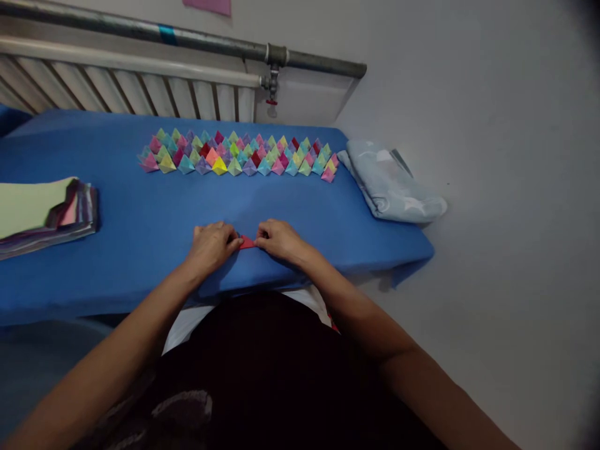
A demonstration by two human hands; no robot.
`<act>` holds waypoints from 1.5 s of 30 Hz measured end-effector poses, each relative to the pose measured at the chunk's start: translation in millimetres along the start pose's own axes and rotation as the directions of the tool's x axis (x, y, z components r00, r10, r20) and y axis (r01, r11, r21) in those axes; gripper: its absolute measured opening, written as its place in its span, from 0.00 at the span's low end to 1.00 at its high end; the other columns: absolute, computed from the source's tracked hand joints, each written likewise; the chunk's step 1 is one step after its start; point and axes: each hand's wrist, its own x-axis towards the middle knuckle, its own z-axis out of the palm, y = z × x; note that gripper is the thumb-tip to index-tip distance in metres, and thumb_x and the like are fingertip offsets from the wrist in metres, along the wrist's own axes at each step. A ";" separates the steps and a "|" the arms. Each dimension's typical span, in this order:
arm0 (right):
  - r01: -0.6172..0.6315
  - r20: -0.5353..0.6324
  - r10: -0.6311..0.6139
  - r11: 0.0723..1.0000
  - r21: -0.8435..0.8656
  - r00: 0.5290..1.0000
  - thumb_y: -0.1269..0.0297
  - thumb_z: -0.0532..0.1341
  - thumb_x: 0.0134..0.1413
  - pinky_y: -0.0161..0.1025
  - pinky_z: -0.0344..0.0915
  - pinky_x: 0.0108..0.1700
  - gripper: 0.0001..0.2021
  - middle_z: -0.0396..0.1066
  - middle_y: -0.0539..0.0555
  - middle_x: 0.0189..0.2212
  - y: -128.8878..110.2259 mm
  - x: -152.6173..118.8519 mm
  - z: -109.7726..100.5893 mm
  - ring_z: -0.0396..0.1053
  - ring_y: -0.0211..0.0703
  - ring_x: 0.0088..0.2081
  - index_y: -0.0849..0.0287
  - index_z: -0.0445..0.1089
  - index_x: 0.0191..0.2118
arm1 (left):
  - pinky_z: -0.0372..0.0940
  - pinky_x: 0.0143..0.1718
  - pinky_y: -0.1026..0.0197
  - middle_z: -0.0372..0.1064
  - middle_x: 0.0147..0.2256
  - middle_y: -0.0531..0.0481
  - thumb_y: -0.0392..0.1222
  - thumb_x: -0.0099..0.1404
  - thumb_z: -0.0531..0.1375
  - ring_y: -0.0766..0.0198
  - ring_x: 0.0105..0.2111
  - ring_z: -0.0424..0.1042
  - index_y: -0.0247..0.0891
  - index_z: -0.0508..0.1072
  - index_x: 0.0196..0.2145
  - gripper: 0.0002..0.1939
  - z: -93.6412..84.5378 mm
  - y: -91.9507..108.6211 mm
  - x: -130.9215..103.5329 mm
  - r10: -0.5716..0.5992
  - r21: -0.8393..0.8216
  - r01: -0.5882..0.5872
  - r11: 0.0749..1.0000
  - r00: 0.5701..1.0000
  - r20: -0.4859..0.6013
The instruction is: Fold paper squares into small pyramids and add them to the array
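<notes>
A small piece of red folded paper (247,242) lies at the front of the blue-covered table (154,256), between my two hands. My left hand (213,247) pinches its left end, fingers closed together. At its right tip, my right hand (279,239) grips the paper between thumb and curled fingers. Parts of the red paper are hidden under the fingertips. Beyond my hands stand rows of folded paper pieces (250,167) in pink, yellow, green, blue, purple and red.
A stack of coloured paper sheets (35,209) lies at the left. Folded light-blue patterned cloth (391,184) rests on the table's right end, near the wall. Behind the table are a white radiator (126,87) and a metal pipe (210,45) with a red-handled valve (272,101).
</notes>
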 end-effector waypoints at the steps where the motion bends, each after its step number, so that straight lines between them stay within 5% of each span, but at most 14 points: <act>1: 0.007 -0.044 -0.006 1.000 0.019 0.999 0.72 0.58 0.54 0.33 0.55 0.36 0.05 0.66 0.50 0.29 -3.3 -1.4 0.4 0.61 0.35 0.31 0.61 0.68 0.29 | 0.57 0.43 0.49 0.72 0.39 0.42 0.48 0.68 0.53 0.49 0.43 0.70 0.37 0.75 0.36 0.14 0.8 -0.5 -0.5 0.000 -0.004 0.000 1.000 1.000 -0.005; 5: 0.080 -0.160 -0.057 0.987 0.141 0.985 0.75 0.55 0.55 0.31 0.56 0.37 0.06 0.68 0.49 0.30 -18.6 -1.4 6.1 0.63 0.35 0.32 0.60 0.68 0.32 | 0.57 0.42 0.50 0.72 0.38 0.42 0.47 0.68 0.54 0.51 0.42 0.69 0.38 0.75 0.35 0.13 2.8 -0.2 -1.5 0.000 -0.006 0.000 1.000 1.000 -0.026; 10: -0.025 0.018 0.023 0.993 0.118 1.000 0.73 0.56 0.55 0.32 0.55 0.34 0.05 0.70 0.49 0.29 -25.9 8.6 13.8 0.63 0.36 0.31 0.59 0.69 0.32 | 0.57 0.42 0.51 0.72 0.37 0.44 0.45 0.67 0.54 0.53 0.41 0.70 0.39 0.75 0.35 0.12 6.0 -0.2 0.0 -0.011 -0.004 0.011 1.000 0.997 -0.071; 15: -0.067 0.070 0.061 0.995 0.077 0.996 0.71 0.58 0.55 0.33 0.54 0.32 0.04 0.69 0.48 0.26 -25.3 14.0 11.5 0.62 0.36 0.29 0.59 0.69 0.31 | 0.59 0.45 0.52 0.72 0.37 0.47 0.43 0.66 0.55 0.56 0.41 0.70 0.39 0.75 0.37 0.10 3.3 -16.6 -2.7 0.048 -0.161 -0.052 0.986 0.998 -0.026; 18: -0.052 0.080 0.046 0.995 0.085 0.996 0.72 0.59 0.54 0.32 0.53 0.32 0.03 0.68 0.47 0.25 -24.4 15.3 11.8 0.62 0.35 0.28 0.59 0.69 0.30 | 0.60 0.45 0.54 0.71 0.39 0.47 0.40 0.67 0.53 0.58 0.42 0.70 0.39 0.75 0.41 0.12 3.9 -29.2 -16.4 0.075 -0.240 -0.094 0.966 0.993 -0.088; 27: -0.047 0.074 0.035 0.985 0.165 0.997 0.70 0.61 0.54 0.32 0.54 0.33 0.03 0.69 0.47 0.26 -19.6 15.4 17.4 0.63 0.34 0.29 0.59 0.68 0.29 | 0.60 0.44 0.50 0.73 0.46 0.42 0.39 0.71 0.49 0.54 0.43 0.68 0.41 0.75 0.49 0.17 28.0 -21.8 -56.2 0.198 -0.009 -0.213 0.977 0.926 -0.321; 45: -0.042 0.059 0.034 0.989 0.144 0.998 0.70 0.62 0.52 0.33 0.54 0.34 0.02 0.68 0.47 0.25 -21.0 16.2 19.7 0.62 0.35 0.30 0.60 0.69 0.30 | 0.60 0.40 0.50 0.73 0.48 0.41 0.35 0.71 0.49 0.51 0.43 0.68 0.40 0.73 0.53 0.19 25.5 -13.1 -60.1 0.260 0.188 -0.213 0.959 0.926 -0.274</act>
